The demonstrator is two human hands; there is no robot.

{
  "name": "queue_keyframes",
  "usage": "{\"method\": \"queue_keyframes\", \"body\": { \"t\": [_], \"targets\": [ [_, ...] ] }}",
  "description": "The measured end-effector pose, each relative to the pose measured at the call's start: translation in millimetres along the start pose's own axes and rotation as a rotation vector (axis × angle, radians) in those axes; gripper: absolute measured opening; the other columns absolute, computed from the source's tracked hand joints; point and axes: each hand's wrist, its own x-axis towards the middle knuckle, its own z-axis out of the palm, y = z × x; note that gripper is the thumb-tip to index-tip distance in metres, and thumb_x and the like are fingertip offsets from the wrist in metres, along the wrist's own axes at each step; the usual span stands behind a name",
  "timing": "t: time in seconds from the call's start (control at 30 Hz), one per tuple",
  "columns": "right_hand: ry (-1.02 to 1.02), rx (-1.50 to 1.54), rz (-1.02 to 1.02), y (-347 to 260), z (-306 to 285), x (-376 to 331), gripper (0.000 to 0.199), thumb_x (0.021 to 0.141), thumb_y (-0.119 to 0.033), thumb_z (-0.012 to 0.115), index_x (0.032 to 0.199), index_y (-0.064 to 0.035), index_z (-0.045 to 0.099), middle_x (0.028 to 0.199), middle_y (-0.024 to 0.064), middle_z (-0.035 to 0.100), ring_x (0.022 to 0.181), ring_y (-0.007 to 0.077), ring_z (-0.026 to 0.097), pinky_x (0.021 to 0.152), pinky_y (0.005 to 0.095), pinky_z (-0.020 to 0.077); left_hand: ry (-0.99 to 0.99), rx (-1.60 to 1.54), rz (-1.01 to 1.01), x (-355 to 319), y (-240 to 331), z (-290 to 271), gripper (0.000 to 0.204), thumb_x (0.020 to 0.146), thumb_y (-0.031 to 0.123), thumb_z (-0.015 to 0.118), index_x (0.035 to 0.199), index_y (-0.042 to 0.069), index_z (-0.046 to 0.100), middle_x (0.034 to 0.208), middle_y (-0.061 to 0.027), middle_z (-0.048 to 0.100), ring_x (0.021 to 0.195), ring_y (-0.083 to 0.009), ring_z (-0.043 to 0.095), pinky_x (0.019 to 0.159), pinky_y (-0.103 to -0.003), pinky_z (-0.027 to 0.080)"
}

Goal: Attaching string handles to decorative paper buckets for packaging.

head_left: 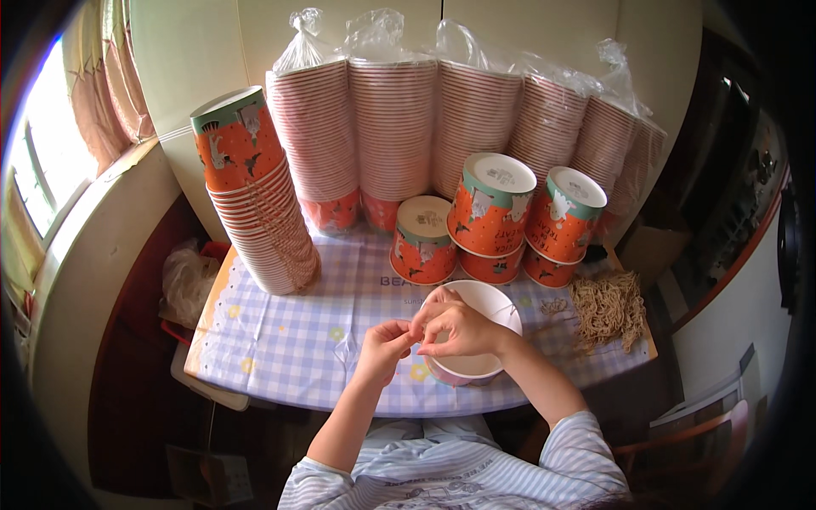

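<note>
An open paper bucket [484, 299], white inside and orange outside, lies tilted toward me on the checked tablecloth [289, 331]. My right hand [459, 327] is in front of its rim with the fingers pinched together. My left hand [384, 344] meets it from the left, fingertips pinched too. Something very thin seems held between the two hands; it is too small to tell. A pile of tan string pieces [608, 308] lies to the right of the bucket.
A leaning stack of orange buckets [255, 195] stands at the left. Tall bagged stacks [442, 127] line the wall behind. Several upturned buckets [493, 212] stand in the middle. A plastic bag [187, 280] sits beside the table's left edge, and a chair [705, 433] at lower right.
</note>
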Motion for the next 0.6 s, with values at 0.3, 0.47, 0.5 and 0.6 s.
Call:
{"method": "queue_keyframes", "body": {
  "t": [0.3,0.47,0.5,0.6],
  "targets": [
    [-0.120,0.378,0.237,4.4,-2.6,-0.9,0.003,0.068,-0.008,0.065,0.068,-0.0053,0.065,0.075,0.0023,0.064,0.077,0.0146,0.054,0.070,0.0271,0.0450,-0.040,-0.013,-0.044,1.7,0.1,-4.8,0.009,0.077,0.008,0.062,0.080,-0.001,0.059,0.071,-0.0032,0.059,0.057,-0.0044,0.049,0.049,-0.016,0.035],
    [-0.039,0.420,0.214,7.3,1.4,-2.7,0.011,0.070,-0.006,0.063,0.081,-0.0034,0.066,0.079,0.0054,0.064,0.081,0.0163,0.058,0.073,0.0278,0.0463,-0.068,0.007,-0.031,-1.9,4.1,-4.0,0.011,0.078,0.007,0.062,0.082,-0.002,0.058,0.075,-0.0060,0.060,0.064,-0.0081,0.055,0.055,-0.017,0.042],
    [-0.041,0.421,0.213,8.4,2.0,-3.1,0.011,0.070,-0.006,0.063,0.081,-0.0034,0.066,0.079,0.0054,0.064,0.081,0.0163,0.058,0.073,0.0278,0.0463,-0.060,-0.025,-0.028,-3.8,4.4,-1.9,0.011,0.078,0.006,0.060,0.085,-0.003,0.059,0.076,-0.0069,0.061,0.066,-0.0096,0.056,0.057,-0.018,0.043],
    [0.013,0.339,0.227,9.0,2.1,-3.4,0.012,0.070,-0.005,0.063,0.083,-0.0028,0.065,0.081,0.0069,0.064,0.079,0.0177,0.059,0.073,0.0279,0.0471,-0.052,-0.103,-0.028,-5.1,4.0,-0.8,0.014,0.080,0.005,0.057,0.090,-0.004,0.059,0.079,-0.0087,0.061,0.070,-0.0124,0.058,0.061,-0.020,0.046]
  ]
}}
